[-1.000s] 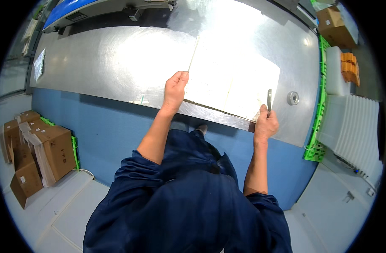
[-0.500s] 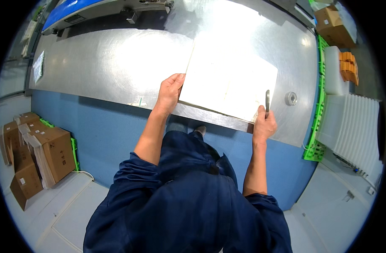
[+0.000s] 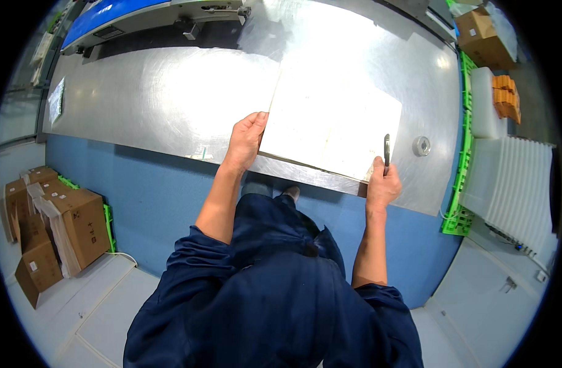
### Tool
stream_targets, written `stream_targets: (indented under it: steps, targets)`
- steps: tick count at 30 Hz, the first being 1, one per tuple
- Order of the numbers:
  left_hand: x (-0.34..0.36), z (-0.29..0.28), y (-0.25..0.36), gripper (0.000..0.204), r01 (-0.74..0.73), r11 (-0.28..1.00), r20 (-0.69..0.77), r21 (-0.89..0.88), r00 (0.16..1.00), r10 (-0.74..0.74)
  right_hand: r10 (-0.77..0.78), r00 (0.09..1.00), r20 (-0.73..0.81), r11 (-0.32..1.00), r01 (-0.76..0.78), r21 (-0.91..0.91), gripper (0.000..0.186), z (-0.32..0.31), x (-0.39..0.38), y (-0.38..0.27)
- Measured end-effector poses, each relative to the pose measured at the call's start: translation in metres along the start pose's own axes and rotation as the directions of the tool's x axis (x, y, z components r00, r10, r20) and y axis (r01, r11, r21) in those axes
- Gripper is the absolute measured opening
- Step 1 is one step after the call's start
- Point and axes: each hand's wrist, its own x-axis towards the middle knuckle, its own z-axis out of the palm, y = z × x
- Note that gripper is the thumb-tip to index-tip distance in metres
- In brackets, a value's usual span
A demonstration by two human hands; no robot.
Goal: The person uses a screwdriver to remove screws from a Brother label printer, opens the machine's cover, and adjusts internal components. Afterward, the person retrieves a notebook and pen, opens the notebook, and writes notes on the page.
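Observation:
A large flat white board or sheet stack (image 3: 327, 113) lies at the front edge of the steel table (image 3: 121, 104). My left hand (image 3: 245, 138) is closed on its left edge, thumb on top. My right hand (image 3: 384, 183), at the right corner, is closed around a slim dark handled tool (image 3: 386, 146), which points away from me over the board; whether those fingers also grip the board I cannot tell. A metal ring (image 3: 421, 146) lies to the right of the board.
A blue-topped machine (image 3: 96, 18) stands at the back left. Cardboard boxes (image 3: 78, 224) sit on the floor at left. Green crates (image 3: 457, 214), white translucent stacked items (image 3: 502, 184), orange bundles (image 3: 505, 98) and another carton (image 3: 483, 40) are along the right. A small packet (image 3: 55, 98) lies far left.
My left hand has slid slightly left and toward me along the board's edge. The view has shifted a little, and my right hand still holds the tool at the same corner.

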Motion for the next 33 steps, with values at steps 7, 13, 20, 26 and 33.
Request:
stream_targets:
  steps: [7, 13, 20, 26, 33]
  targets:
    - [0.002, -0.004, -0.005, 0.033, -0.010, 0.999, -0.005, 0.037, 1.000, 0.010, 0.007, 1.000, 0.008, 1.000, -0.007, 0.002, 0.035, 0.001, 0.000, 0.000]
    - [0.001, -0.001, -0.003, 0.032, -0.022, 0.999, -0.003, 0.027, 1.000, 0.022, 0.010, 1.000, 0.019, 1.000, -0.010, -0.019, 0.035, 0.000, 0.000, 0.000]
    - [0.002, -0.002, -0.005, 0.032, -0.023, 1.000, -0.004, -0.001, 1.000, 0.023, 0.044, 0.998, 0.043, 0.998, -0.046, 0.043, 0.031, -0.003, -0.005, -0.004]
    - [0.002, -0.005, -0.009, 0.032, -0.029, 0.999, 0.006, 0.023, 1.000, 0.029, -0.260, 0.960, -0.105, 0.953, 0.238, -0.187, 0.033, -0.010, -0.013, -0.017]
    - [0.002, -0.004, -0.008, 0.032, -0.036, 0.999, 0.017, 0.014, 0.999, 0.036, -0.344, 0.939, 0.026, 0.927, 0.344, -0.148, 0.032, -0.007, -0.019, -0.056]
